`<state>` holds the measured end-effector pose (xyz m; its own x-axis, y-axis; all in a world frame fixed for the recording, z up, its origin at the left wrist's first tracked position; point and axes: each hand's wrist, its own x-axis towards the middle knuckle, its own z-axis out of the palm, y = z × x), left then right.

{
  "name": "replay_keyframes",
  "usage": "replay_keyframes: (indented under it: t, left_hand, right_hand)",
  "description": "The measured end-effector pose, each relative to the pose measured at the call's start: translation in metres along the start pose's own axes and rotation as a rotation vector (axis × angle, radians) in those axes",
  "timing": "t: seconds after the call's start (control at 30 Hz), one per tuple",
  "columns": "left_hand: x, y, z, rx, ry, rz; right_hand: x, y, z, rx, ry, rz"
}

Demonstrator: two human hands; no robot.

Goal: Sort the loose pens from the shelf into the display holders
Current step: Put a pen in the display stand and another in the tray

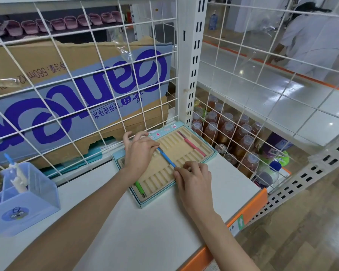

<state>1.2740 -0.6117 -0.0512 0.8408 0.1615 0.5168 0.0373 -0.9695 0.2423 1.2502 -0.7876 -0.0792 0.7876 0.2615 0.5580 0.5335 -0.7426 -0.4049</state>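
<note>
A cream slotted pen display tray (pixel 184 147) in a light blue box lies on the white shelf (pixel 137 227). Across its middle slots runs a blue pen (pixel 166 158). My left hand (pixel 139 153) pinches the pen's far end, and my right hand (pixel 192 178) pinches its near end at the tray's front edge. A pink pen (pixel 192 144) sits in a slot at the tray's right. A green pen (pixel 139 188) sits in the slot at the tray's left, partly hidden under my left forearm.
A blue plastic desk organiser (pixel 25 198) with several pens stands at the left. A white wire grid (pixel 86 85) backs the shelf, with a cardboard box (pixel 76 98) behind it. Bottled drinks (pixel 229 133) fill the lower right shelf. A person in white (pixel 311 42) stands beyond.
</note>
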Motion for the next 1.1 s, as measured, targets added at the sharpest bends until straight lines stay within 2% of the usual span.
replay_keyframes:
  t: [0.3, 0.6, 0.67, 0.8, 0.97, 1.1]
  left_hand:
    - [-0.003, -0.008, -0.003, 0.046, 0.031, 0.084]
    - [-0.002, -0.006, -0.003, 0.093, -0.020, 0.059]
    - [-0.004, -0.004, -0.008, 0.084, -0.059, 0.033]
    - [-0.041, 0.011, -0.033, -0.107, -0.216, -0.179]
    - [-0.114, 0.018, -0.055, -0.126, -0.363, -0.062]
    - [-0.131, 0.007, -0.057, -0.134, -0.351, -0.104]
  right_hand:
    - [0.003, -0.001, 0.001, 0.074, -0.005, -0.002]
    - [0.001, -0.001, 0.001, 0.115, -0.021, 0.015]
    - [0.000, -0.001, -0.001, 0.124, -0.033, 0.010]
    - [-0.002, 0.000, -0.003, 0.141, -0.065, -0.017]
    - [-0.002, -0.002, -0.005, 0.169, -0.085, 0.010]
    - [-0.003, -0.005, -0.006, 0.166, -0.106, 0.038]
